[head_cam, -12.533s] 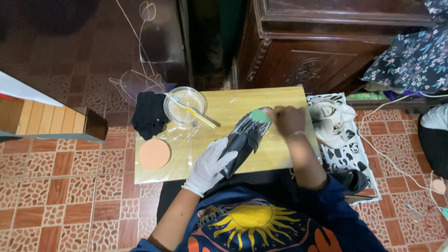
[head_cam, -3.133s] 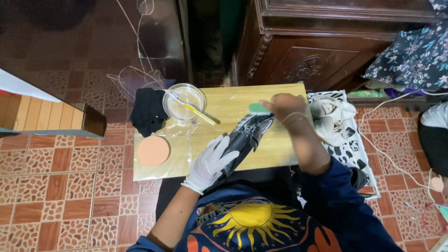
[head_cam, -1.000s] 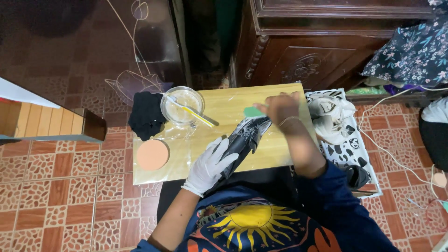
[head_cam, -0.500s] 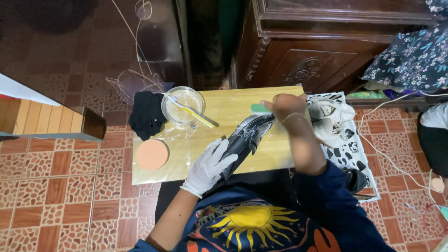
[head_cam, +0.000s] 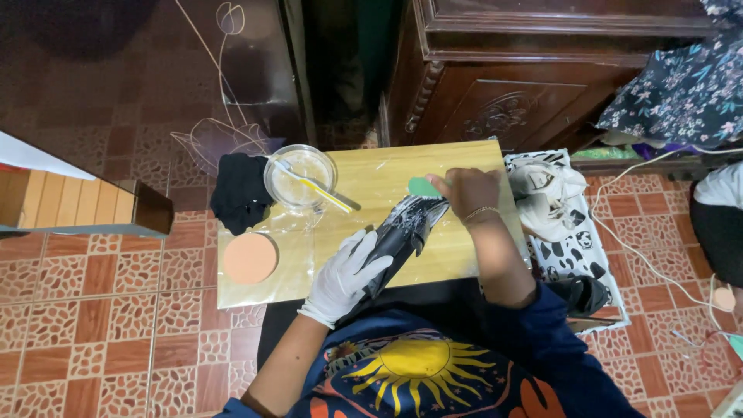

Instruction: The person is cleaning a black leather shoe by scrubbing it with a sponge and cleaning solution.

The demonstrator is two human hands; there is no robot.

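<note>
A black shoe [head_cam: 406, 232] lies sole-side up across the low wooden table [head_cam: 371, 178], wet and shiny. My left hand [head_cam: 344, 275], in a white glove, grips the shoe at its heel end. My right hand [head_cam: 472, 192], bare with a thin bracelet at the wrist, holds a small green sponge [head_cam: 422, 186] against the shoe's toe end. A glass bowl [head_cam: 300, 179] with a yellow-handled brush [head_cam: 321, 190] lying across it stands to the left of the shoe.
A black cloth [head_cam: 241, 192] and a round orange sponge [head_cam: 249, 258] lie on the table's left part. A spotted basket [head_cam: 573, 248] holding a white sneaker [head_cam: 546, 193] stands at the right. A dark wooden cabinet [head_cam: 542, 70] is behind; a wooden box [head_cam: 77, 205] sits left.
My right hand has shifted the green sponge slightly back and forth at the shoe's toe end. The left hand and the shoe have stayed where they were.
</note>
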